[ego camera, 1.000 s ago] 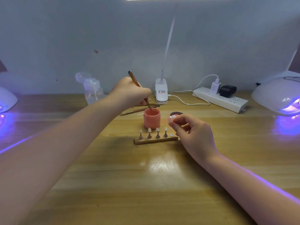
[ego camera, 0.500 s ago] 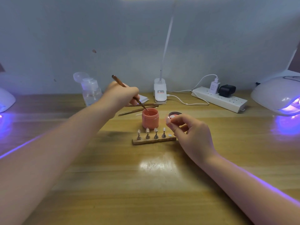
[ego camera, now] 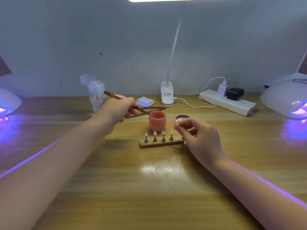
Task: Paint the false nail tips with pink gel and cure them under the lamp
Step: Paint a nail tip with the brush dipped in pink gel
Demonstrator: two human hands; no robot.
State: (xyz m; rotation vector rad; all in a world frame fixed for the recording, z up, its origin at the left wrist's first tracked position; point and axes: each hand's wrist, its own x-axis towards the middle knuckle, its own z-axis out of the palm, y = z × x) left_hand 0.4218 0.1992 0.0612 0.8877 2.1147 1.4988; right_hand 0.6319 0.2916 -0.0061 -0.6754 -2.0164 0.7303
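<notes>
Head view: left hand (ego camera: pixel 121 108) fingers grasping brush (ego camera: pixel 127 103), tip at rim of pink jar (ego camera: pixel 157 121); right hand (ego camera: pixel 199 135) fingers pinching nail tip (ego camera: pixel 175 123) above rack (ego camera: pixel 162 142). Risks: overloaded brush dripping onto tabletop (ego camera: pixel 149 188); pinched tip slipping; wrist toppling rack.

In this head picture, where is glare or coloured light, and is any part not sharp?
Head view: a white glare patch lies on the table in front of the wooden stand; violet glow spills from the right lamp and the left lamp and rims both forearms; the nail tip pinched in the right hand is blurred; the wide lens bends the table edge.
</notes>
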